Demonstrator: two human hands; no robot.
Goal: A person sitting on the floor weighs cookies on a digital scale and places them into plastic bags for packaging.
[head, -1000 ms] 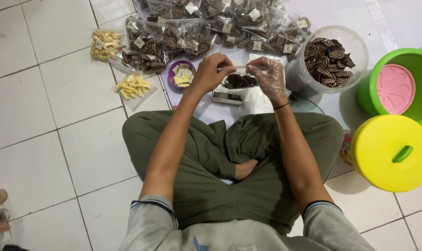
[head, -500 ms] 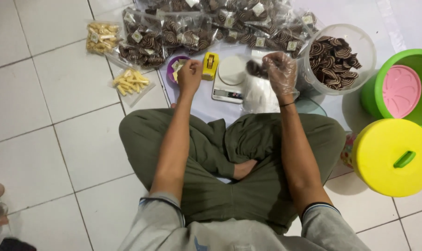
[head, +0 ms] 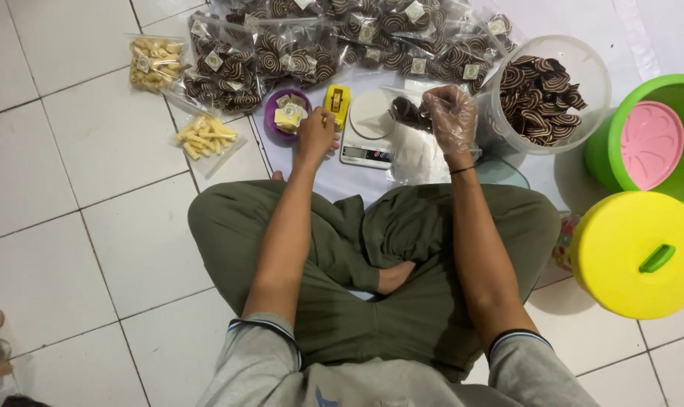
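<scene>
the bag (head: 408,113) of dark cookies hangs just right of the scale (head: 368,128), a little above the floor, pinched by the gloved right hand (head: 451,117). thin clear plastic, so light, soft and slippery; the cookies inside look brittle, so it is best held at the neck or open edge, not squeezed round the middle. the right forearm rises from the knee, wrist bent inward. the left hand (head: 315,136) lies just left of the scale, fingers curled near the yellow dispenser (head: 337,102); whether it grips anything i cannot tell.
</scene>
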